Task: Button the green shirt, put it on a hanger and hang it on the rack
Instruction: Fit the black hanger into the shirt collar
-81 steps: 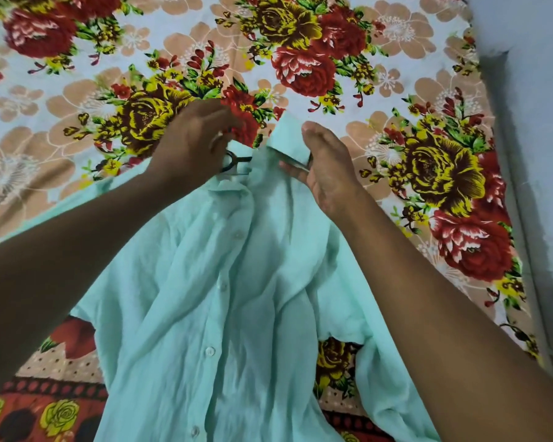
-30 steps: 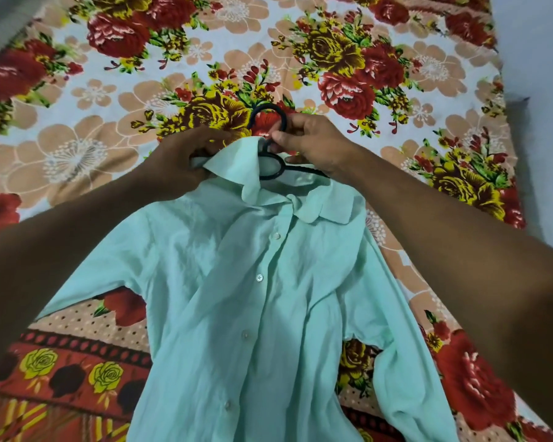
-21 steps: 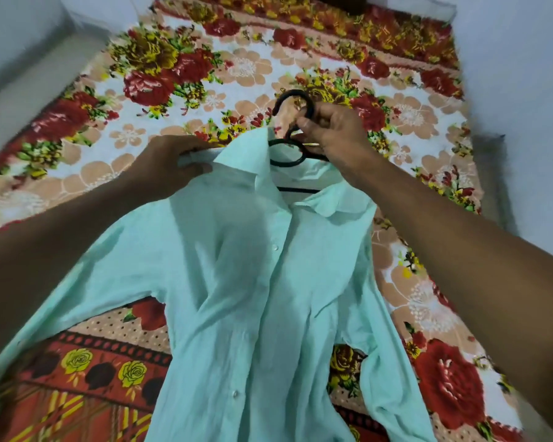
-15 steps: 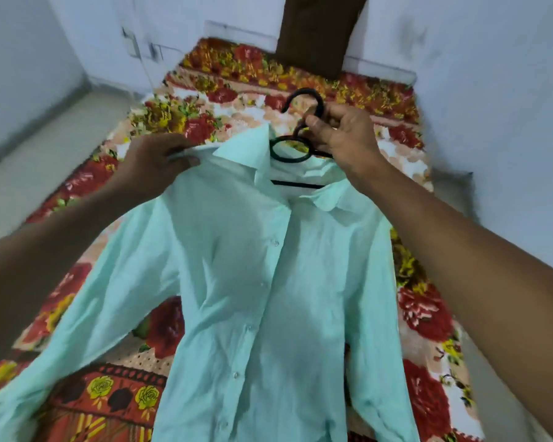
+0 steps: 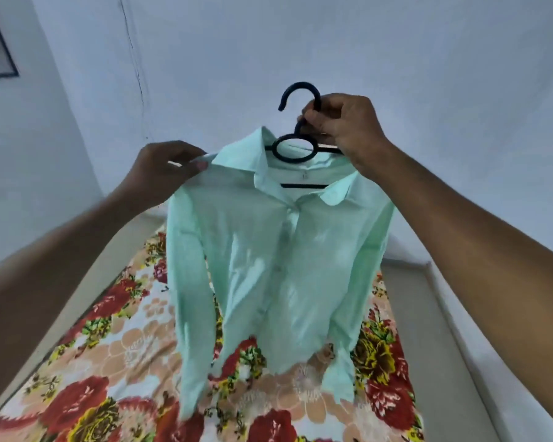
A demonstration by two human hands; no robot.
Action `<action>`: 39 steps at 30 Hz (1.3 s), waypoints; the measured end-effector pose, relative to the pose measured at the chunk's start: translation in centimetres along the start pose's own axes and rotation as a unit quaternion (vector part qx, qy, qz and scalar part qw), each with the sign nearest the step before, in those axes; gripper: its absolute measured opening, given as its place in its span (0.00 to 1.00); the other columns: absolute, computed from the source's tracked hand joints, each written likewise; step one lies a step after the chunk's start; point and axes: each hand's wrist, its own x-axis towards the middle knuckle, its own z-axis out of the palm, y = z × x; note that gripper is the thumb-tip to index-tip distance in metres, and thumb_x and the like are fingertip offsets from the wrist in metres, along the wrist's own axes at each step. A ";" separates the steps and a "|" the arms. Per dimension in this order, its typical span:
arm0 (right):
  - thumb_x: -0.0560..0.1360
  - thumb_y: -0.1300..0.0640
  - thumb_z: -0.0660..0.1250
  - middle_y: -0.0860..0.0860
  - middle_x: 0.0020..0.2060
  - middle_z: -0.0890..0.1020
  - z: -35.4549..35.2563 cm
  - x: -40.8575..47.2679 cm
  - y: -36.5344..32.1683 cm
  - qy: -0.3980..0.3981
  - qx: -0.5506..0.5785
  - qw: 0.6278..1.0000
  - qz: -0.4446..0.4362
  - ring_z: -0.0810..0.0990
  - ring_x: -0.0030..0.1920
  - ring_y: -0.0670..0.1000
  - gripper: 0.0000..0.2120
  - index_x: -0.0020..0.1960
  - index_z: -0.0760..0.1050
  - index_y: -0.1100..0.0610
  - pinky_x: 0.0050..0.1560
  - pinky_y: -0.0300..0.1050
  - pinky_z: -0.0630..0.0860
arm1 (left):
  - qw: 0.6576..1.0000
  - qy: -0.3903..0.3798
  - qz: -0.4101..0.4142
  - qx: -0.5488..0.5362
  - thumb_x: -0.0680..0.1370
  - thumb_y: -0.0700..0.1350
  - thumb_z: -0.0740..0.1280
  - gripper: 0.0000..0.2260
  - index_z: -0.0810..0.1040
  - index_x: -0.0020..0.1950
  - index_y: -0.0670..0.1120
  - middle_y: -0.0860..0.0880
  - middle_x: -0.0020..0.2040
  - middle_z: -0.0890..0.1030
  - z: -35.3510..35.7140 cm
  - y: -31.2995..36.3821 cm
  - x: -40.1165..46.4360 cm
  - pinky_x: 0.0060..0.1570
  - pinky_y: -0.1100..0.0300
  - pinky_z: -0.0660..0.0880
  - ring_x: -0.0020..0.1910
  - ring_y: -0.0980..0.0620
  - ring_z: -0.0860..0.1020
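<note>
Nearest, at 6 o'clock, the floral bedsheet (image 5: 115, 371) lies beneath the shirt hem, which now hangs clear of it; half a second ago the shirt tail still trailed on the bed. At centre, the green shirt (image 5: 268, 266) hangs buttoned and full-length on the black hanger (image 5: 292, 150). At 9 o'clock the left hand (image 5: 165, 173) pinches the shirt's shoulder seam, its grip pressed together on the cloth. At 1 o'clock the right hand (image 5: 342, 126) curls round the hanger's neck below the hook. Farthest, the pale wall (image 5: 396, 43). Judgement: buttoning and hangering look complete; only carrying to the rack, not in view, remains.
</note>
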 end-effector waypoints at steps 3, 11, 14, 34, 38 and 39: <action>0.79 0.67 0.71 0.57 0.46 0.88 -1.5 1.2 -5.0 0.031 -0.001 0.999 -0.027 0.89 0.48 0.55 0.03 0.52 0.82 0.62 0.52 0.46 0.85 | 0.999 0.008 0.016 0.039 0.78 0.44 0.75 0.07 0.87 0.55 0.46 0.61 0.41 0.84 -3.1 3.5 3.1 0.43 0.80 0.70 0.42 0.64 0.81; 0.79 0.66 0.72 0.59 0.47 0.88 -4.1 3.5 -14.9 0.043 -0.014 0.996 -0.081 0.89 0.46 0.55 0.04 0.53 0.83 0.62 0.49 0.46 0.85 | 1.000 0.005 0.004 -0.015 0.77 0.39 0.76 0.06 0.86 0.50 0.50 0.42 0.44 0.87 -10.6 8.9 7.9 0.49 0.56 0.81 0.41 0.52 0.81; 0.78 0.67 0.72 0.59 0.46 0.87 -4.3 3.8 -17.5 0.042 -0.016 0.994 -0.095 0.89 0.46 0.55 0.03 0.52 0.83 0.63 0.50 0.47 0.85 | 0.998 -0.040 -0.036 -0.015 0.77 0.32 0.74 0.09 0.85 0.56 0.38 0.41 0.45 0.87 -12.7 9.8 8.9 0.54 0.50 0.85 0.42 0.47 0.84; 0.78 0.67 0.73 0.63 0.48 0.87 -6.9 2.8 -22.8 -0.027 -0.023 0.997 -0.062 0.89 0.48 0.58 0.04 0.52 0.82 0.65 0.55 0.51 0.85 | 0.992 -0.095 0.081 0.023 0.72 0.48 0.82 0.22 0.82 0.64 0.54 0.53 0.58 0.84 -14.0 19.9 9.9 0.60 0.53 0.79 0.57 0.52 0.82; 0.77 0.66 0.74 0.64 0.49 0.87 -6.0 2.7 -23.1 -0.028 -0.035 0.996 -0.073 0.89 0.48 0.57 0.08 0.55 0.82 0.68 0.53 0.49 0.85 | 0.978 -0.145 0.112 0.104 0.75 0.47 0.78 0.18 0.81 0.63 0.46 0.49 0.56 0.83 -12.3 24.0 10.8 0.57 0.48 0.79 0.56 0.45 0.81; 0.77 0.66 0.74 0.63 0.48 0.87 -6.1 2.7 -23.0 -0.029 -0.051 0.996 -0.074 0.89 0.49 0.57 0.08 0.55 0.83 0.67 0.53 0.49 0.85 | 0.970 -0.188 0.104 0.109 0.75 0.49 0.78 0.21 0.80 0.66 0.48 0.50 0.58 0.82 -12.4 24.5 11.0 0.58 0.50 0.78 0.59 0.47 0.80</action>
